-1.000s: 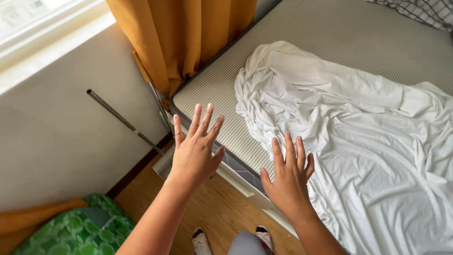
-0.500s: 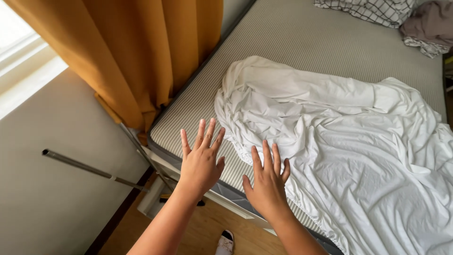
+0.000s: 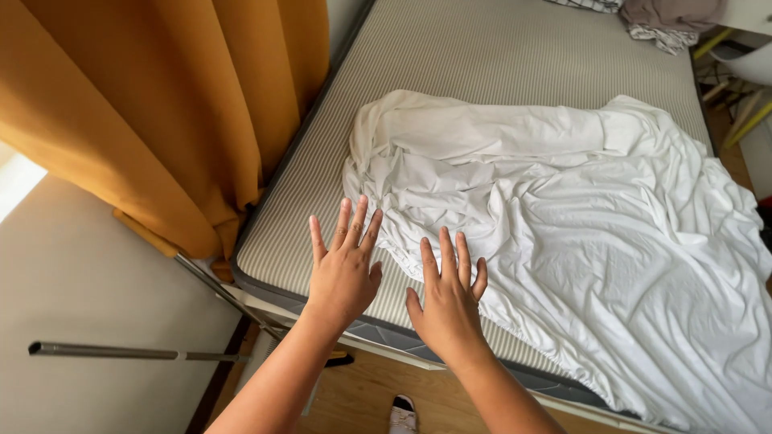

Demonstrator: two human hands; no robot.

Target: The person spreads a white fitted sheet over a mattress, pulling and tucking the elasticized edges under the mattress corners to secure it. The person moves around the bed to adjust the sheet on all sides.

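Both hands are out flat with fingers spread, holding nothing. The left hand (image 3: 344,269) hovers over the bare striped mattress (image 3: 498,72) near its corner, and the right hand (image 3: 449,299) is just beside it, fingertips right at the edge of the crumpled white sheet (image 3: 579,209). Can't tell if they actually touch the fabric. The sheet is bunched across the middle and right of the mattress and spills over the near edge.

Around it: an orange curtain (image 3: 161,120) hangs on the left, close against the mattress side, with a metal rod (image 3: 112,351) sticking out along the wall below it. Some checked and greyish bedding (image 3: 659,20) is piled at the far end, and a white chair with yellow legs (image 3: 744,76) sits at the top right. Wooden floor (image 3: 362,398) below.

Compared to a second ago, the hands have moved in closer together and further over the bed, and the view has swung right, so the green bag on the floor is gone from sight.
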